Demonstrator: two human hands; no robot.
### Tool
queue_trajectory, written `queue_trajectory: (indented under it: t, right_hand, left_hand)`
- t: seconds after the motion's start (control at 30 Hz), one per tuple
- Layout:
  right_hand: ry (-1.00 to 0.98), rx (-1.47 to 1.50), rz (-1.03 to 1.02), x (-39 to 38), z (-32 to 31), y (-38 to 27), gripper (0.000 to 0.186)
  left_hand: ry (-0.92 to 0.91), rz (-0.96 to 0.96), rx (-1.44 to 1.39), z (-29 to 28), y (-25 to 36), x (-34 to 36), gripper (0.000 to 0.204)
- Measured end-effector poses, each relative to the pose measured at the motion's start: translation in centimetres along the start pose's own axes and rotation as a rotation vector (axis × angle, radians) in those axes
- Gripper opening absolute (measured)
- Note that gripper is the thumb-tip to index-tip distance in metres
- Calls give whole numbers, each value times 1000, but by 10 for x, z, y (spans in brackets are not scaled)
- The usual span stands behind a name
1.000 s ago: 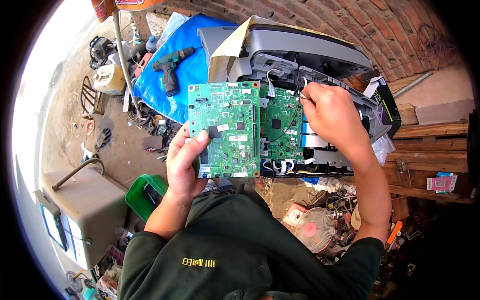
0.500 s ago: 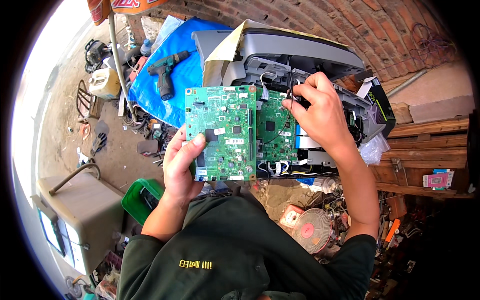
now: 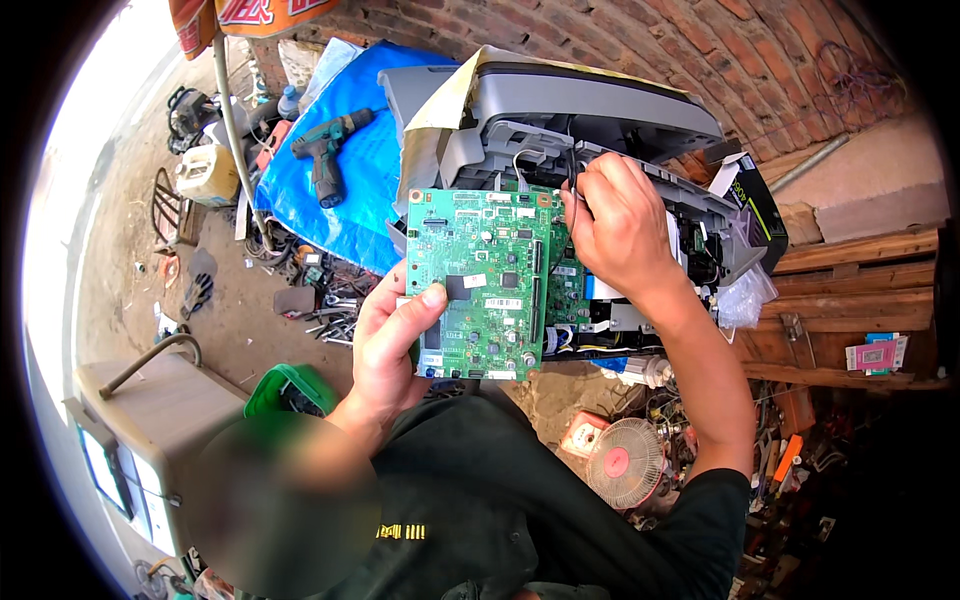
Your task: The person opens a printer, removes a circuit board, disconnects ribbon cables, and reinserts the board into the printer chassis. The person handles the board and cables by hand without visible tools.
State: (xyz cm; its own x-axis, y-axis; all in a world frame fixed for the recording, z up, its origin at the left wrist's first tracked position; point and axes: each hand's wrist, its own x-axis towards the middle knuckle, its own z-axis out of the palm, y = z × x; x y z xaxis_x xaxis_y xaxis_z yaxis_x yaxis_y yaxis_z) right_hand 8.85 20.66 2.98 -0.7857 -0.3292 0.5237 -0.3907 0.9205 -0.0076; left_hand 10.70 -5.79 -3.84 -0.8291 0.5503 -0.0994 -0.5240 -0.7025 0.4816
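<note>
A green circuit board (image 3: 510,265) is held by my left hand (image 3: 385,345), thumb on its face and fingers behind. It overlaps a second green board (image 3: 568,288) mounted in an opened grey machine (image 3: 590,105) that looks like a printer. Over the mounted board's upper right, my right hand (image 3: 625,225) is closed in a pinch on a thin black cable (image 3: 572,165). Its fingertips are partly hidden behind the curled fingers. A plug with white wires (image 3: 522,172) shows just above the held board. Below my right wrist, bundled wires (image 3: 580,337) run along the machine's near edge.
On a blue tarp (image 3: 275,180) at the left lies a cordless drill (image 3: 328,155). A brick wall (image 3: 640,40) rises behind the machine. To the right are a wooden bench (image 3: 830,335) and a black box (image 3: 762,205). A round fan (image 3: 625,462) and a green bin (image 3: 275,385) sit lower down.
My left hand has brought the held board right and slightly down, covering more of the mounted board. My right hand's fingers have curled in more tightly around the black cable.
</note>
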Motion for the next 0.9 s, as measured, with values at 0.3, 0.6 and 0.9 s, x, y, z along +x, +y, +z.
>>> queue_trajectory:
  t: [0.3,0.6,0.9]
  right_hand:
    - [23,14,80,-4,5,-4,14]
    - [22,-6,89,-2,3,-7,15]
    - [-171,52,72,9,-17,1,14]
  left_hand:
    - [-11,-44,36,11,-7,5,39]
    - [58,-74,30,14,-12,10,39]
    - [64,-61,83,14,-12,13,37]
